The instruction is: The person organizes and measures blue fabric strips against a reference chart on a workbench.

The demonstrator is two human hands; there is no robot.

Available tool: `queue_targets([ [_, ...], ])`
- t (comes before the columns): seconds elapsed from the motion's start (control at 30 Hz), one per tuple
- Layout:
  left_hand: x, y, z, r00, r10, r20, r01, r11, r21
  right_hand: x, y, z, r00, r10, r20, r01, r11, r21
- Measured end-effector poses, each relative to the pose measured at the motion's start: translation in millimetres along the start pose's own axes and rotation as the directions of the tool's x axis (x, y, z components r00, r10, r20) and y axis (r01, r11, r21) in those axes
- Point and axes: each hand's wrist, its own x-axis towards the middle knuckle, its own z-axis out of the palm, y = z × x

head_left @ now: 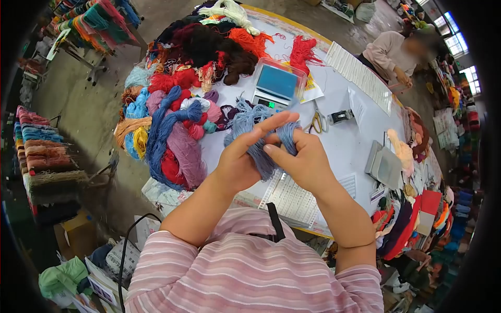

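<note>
A grey-blue yarn skein (263,163) hangs between my two hands above the table, its loose strands spreading behind my fingers. Fingers of my left hand (237,159) stretch up and to the right across the skein, which lies against the palm; part of that hold is hidden. My right hand (309,159) is closed, with a loop of the same yarn round its curled fingers and the thumb pointing left. Just beyond the hands stands a digital scale (263,100) with a blue-looking pan and a lit green display.
Coloured yarn skeins (177,135) heap along the table's left side, with dark yarn (209,49) behind them. Scissors (317,121) and a small black object (341,116) lie right of the scale. Printed sheets (289,201) lie near my body. Another person (386,55) stands across the table.
</note>
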Motion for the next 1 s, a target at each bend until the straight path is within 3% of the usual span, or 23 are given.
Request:
queue_targets([
  [0.07, -4.9, -2.6, 3.5, 1.000, -0.026, 0.008, 0.026, 0.999, 0.020, -3.8, 1.4, 3.6, 0.998, -0.037, -0.048, 0.028, 0.985, -0.173],
  [0.1, -7.6, -2.6, 4.6, 1.000, -0.021, 0.008, 0.021, 1.000, 0.022, -4.9, 5.5, 5.3, 0.998, -0.040, -0.044, 0.032, 0.984, -0.175],
  [0.17, -12.2, -2.8, 6.5, 0.998, -0.047, 0.029, 0.048, 0.998, -0.041, -7.7, 14.2, 6.9, 0.992, -0.083, -0.099, 0.083, 0.997, -0.003],
  [0.27, -17.6, -3.6, 6.6, 0.999, -0.051, -0.005, 0.050, 0.997, -0.058, -14.8, 13.2, 5.7, 0.996, -0.023, -0.085, 0.025, 1.000, 0.018],
  [0.5, -22.3, 0.6, 7.5, 0.990, -0.134, 0.042, 0.135, 0.991, -0.021, -17.6, 12.0, 17.1, 0.986, -0.076, -0.146, 0.090, 0.992, 0.090],
  [0.57, -21.0, -2.0, 4.1, 0.990, -0.132, 0.046, 0.130, 0.991, 0.039, -16.9, 12.2, 16.3, 0.992, -0.048, -0.117, 0.036, 0.994, -0.102],
  [0.6, -21.3, -1.6, 4.7, 0.990, -0.132, 0.046, 0.130, 0.991, 0.036, -16.5, 14.8, 17.5, 0.992, -0.046, -0.117, 0.034, 0.994, -0.103],
  [0.7, -21.8, 1.6, 6.6, 0.994, -0.104, 0.023, 0.102, 0.993, 0.051, -14.0, 18.8, 19.6, 0.986, -0.082, -0.142, 0.080, 0.997, -0.021],
  [0.8, -23.0, 3.6, 2.5, 0.995, -0.101, 0.022, 0.100, 0.995, 0.026, -13.5, 14.8, 16.0, 0.996, -0.012, -0.085, 0.018, 0.998, 0.066],
  [0.87, -23.8, 1.4, -7.9, 0.989, -0.142, 0.039, 0.144, 0.987, -0.064, -11.7, 14.2, 13.2, 0.997, 0.063, -0.050, -0.041, 0.934, 0.356],
  [0.93, -22.0, -0.4, -22.2, 0.993, -0.116, 0.021, 0.117, 0.992, -0.040, -7.0, 11.4, 8.7, 0.999, 0.024, -0.035, -0.006, 0.894, 0.447],
  [1.0, -23.6, -1.0, -29.2, 0.989, -0.100, -0.105, 0.096, 0.995, -0.035, -6.5, 0.6, -1.3, 0.966, 0.182, 0.183, -0.254, 0.798, 0.546],
])
